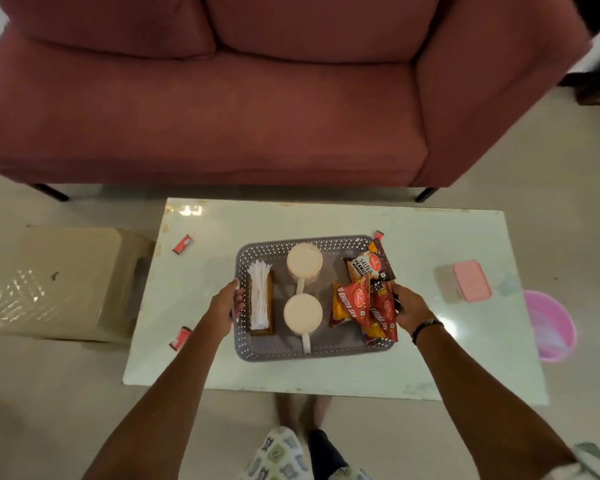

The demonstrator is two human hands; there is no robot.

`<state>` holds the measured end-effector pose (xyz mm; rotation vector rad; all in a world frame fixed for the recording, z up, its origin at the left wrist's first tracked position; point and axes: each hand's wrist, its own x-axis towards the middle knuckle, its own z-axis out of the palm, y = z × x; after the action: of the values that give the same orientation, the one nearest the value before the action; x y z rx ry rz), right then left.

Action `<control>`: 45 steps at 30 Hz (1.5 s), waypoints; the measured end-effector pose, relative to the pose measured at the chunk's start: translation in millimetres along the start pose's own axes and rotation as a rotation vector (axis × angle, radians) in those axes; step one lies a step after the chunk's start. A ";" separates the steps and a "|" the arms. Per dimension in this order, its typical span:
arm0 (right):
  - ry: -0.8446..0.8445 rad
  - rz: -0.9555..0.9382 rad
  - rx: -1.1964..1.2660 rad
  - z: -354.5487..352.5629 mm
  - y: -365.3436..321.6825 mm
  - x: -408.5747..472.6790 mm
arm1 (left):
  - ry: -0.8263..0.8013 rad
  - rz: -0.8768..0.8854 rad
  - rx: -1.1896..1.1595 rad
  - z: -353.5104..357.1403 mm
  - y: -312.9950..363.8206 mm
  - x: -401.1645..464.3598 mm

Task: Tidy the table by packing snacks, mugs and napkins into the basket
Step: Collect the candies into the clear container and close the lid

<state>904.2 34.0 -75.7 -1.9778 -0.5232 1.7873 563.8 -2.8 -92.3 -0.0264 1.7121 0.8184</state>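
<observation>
- Pale glossy counter [430,358] in front of a red sofa [222,116]; beige stool [66,282] on the floor to the left, pink bucket [551,327] on the floor to the right.
- Three small red wrappers loose on the counter: one far left [182,244], one near left [180,338], one just beyond the basket's far right corner [379,234].
- Pink box [471,280] lying well right of the basket, apart from it.
- Grey perforated basket [274,351] at the middle of the counter, nothing between it and the hands.
- Inside, from left to right: napkins [260,296] in a brown holder along the left wall; two white mugs, far [304,260] and near [302,313], upside down; snack packets [364,299] piled at the right wall, some sticking over the rim.
- Left hand [226,303] at the basket's left rim, fingers curled over the edge and gripping it.
- Right hand [409,306] at the right rim, fingers tucked behind the packets, seemingly gripping that edge.
- Hands well apart, basket between them.
</observation>
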 end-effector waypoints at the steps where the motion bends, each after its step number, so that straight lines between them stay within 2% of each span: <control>1: 0.020 0.019 0.043 -4.6 1.6 -7.9 | -0.011 -0.006 0.023 2.7 -1.5 -4.2; 10: 0.185 0.083 0.168 -29.6 33.1 -2.1 | -0.077 -0.032 0.159 33.2 -12.8 8.2; 18: 0.040 0.085 0.128 -32.7 37.8 40.2 | -0.027 -0.035 0.168 41.4 -22.6 45.7; 26: -0.031 0.098 0.080 -21.7 35.6 71.8 | 0.024 -0.043 0.130 38.6 -19.1 67.9; 34: -0.012 0.091 0.034 -22.5 38.8 89.5 | 0.056 -0.067 0.222 44.4 -21.1 75.5; 41: 0.067 0.026 -0.012 -24.1 42.2 96.4 | 0.093 0.081 0.390 41.6 -40.4 91.8; 45: 0.052 0.006 0.002 -28.3 47.4 101.0 | 0.103 0.117 0.435 33.8 -41.5 98.4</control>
<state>942.5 47.0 -183.5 -2.0206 -0.4996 1.7348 578.5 22.3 -200.4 0.3350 1.9719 0.5211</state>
